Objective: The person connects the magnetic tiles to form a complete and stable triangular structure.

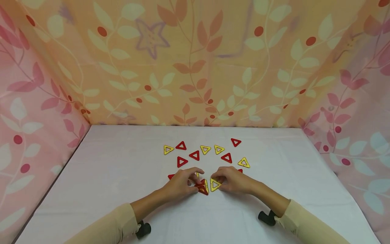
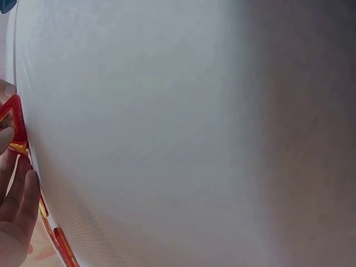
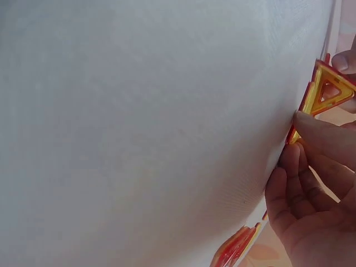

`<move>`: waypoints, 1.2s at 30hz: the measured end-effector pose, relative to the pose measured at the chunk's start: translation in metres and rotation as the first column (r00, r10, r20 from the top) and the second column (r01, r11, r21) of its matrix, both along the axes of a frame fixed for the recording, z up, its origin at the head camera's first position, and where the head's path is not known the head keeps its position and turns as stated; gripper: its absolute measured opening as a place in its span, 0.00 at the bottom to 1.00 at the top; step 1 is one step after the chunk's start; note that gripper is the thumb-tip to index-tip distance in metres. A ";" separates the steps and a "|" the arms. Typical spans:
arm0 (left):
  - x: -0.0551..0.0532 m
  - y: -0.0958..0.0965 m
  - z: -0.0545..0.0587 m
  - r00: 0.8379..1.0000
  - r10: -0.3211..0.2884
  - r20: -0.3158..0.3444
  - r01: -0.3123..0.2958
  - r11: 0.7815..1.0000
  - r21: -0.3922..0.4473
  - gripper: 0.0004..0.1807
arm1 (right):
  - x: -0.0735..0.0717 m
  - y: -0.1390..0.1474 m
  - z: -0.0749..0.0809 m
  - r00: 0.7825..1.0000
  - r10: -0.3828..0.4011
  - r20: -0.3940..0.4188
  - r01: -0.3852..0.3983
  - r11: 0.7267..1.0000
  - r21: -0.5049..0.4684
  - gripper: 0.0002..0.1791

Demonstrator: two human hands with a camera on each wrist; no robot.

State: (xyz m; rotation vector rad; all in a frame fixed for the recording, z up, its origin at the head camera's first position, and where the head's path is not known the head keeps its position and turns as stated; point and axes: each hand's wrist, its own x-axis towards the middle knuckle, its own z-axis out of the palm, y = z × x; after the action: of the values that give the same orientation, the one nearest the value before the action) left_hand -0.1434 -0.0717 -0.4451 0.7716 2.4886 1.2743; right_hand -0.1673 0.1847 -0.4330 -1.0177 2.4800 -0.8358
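Note:
My left hand (image 1: 182,183) pinches a red triangular tile (image 1: 204,190), an open-centred frame, with yellow tile edges right behind it. In the left wrist view the red frame stands tilted up between thumb and fingers. Just to the right, my right hand (image 1: 234,180) grips a yellow triangular tile (image 1: 212,185) by thumb and fingertips. The two hands' tiles sit side by side, close over the white table. From the right wrist, a yellow triangle (image 3: 317,103) shows tilted beyond my right thumb. The fingers partly hide these pieces.
Loose triangular tiles lie behind the hands on the white tablecloth (image 1: 122,156): several red ones, such as one red tile (image 1: 178,162), and several yellow ones, such as one yellow tile (image 1: 247,165). Patterned cloth walls (image 1: 225,84) enclose the table's back and sides.

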 end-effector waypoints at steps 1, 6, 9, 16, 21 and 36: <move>0.000 0.000 0.000 1.000 0.000 -0.002 0.000 1.000 0.001 0.27 | 0.000 0.001 0.000 1.000 0.001 -0.003 -0.001 1.000 -0.009 0.20; -0.001 0.000 0.000 1.000 0.006 -0.006 -0.006 1.000 -0.003 0.26 | 0.000 0.003 -0.003 1.000 -0.002 -0.003 0.002 0.999 -0.034 0.20; -0.001 0.000 0.000 1.000 0.008 -0.005 -0.008 1.000 -0.004 0.26 | -0.001 0.002 -0.003 1.000 -0.004 0.012 0.004 0.999 -0.035 0.20; 0.000 0.000 0.000 1.000 0.000 0.001 0.000 1.000 0.003 0.27 | -0.001 -0.001 -0.003 1.000 0.004 0.002 -0.004 1.000 -0.031 0.18; 0.000 0.000 0.000 1.000 -0.023 0.018 0.022 1.000 0.015 0.27 | 0.001 -0.002 -0.001 1.000 0.013 -0.002 -0.013 0.999 -0.038 0.16; -0.001 0.001 -0.003 0.999 -0.039 0.002 0.038 0.999 0.019 0.25 | 0.003 -0.003 -0.002 1.000 -0.010 0.013 0.010 0.999 -0.042 0.17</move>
State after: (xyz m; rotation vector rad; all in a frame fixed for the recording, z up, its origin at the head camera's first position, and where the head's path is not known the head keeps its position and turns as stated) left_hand -0.1444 -0.0710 -0.4485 0.8181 2.4510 1.2869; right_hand -0.1644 0.1813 -0.4347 -1.0116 2.4688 -0.8981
